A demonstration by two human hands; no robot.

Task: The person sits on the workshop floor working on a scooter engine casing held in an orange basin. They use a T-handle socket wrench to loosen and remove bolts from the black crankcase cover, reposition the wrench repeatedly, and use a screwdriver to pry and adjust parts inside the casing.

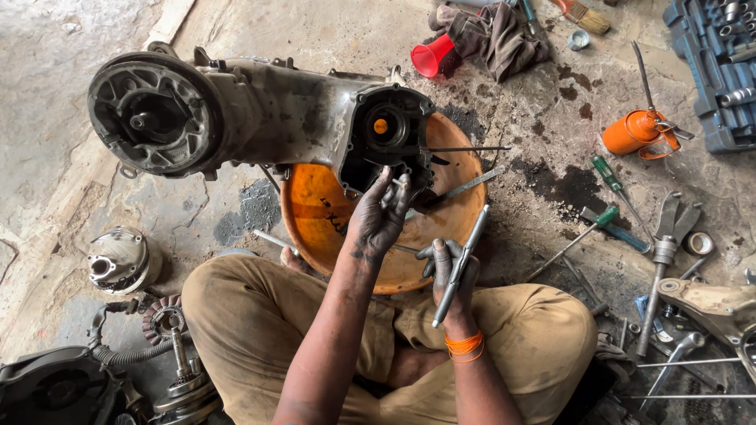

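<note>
- Person sits cross-legged on the concrete floor [551,118], tan trousers, knees at 7 and 5 o'clock.
- Right hand [453,271], orange bands on the wrist: grip clamped around a long grey metal tool [461,264], shaft running from wrist up toward 1 o'clock.
- Left hand [379,216], oily: fingers spread apart, tips pressed against the open lower edge of the engine casing [260,118]; nothing visibly clamped in it.
- Engine casing lies across the frame at 10–12 o'clock, round drum end at 10, open crankcase end with an orange centre at 12, thin studs sticking out toward 2.
- Orange basin [425,236] sits under the crankcase end, between hands and casing.
- 8 o'clock: small metal housing [118,260], clutch parts below it.
- 3–4 o'clock: green-handled screwdrivers [614,185], pliers [669,228], loose spanners.
- 2 o'clock: orange oil can [634,132].
- Far 1 o'clock: red funnel [433,55], dark rag [496,35], socket set case [720,71].
</note>
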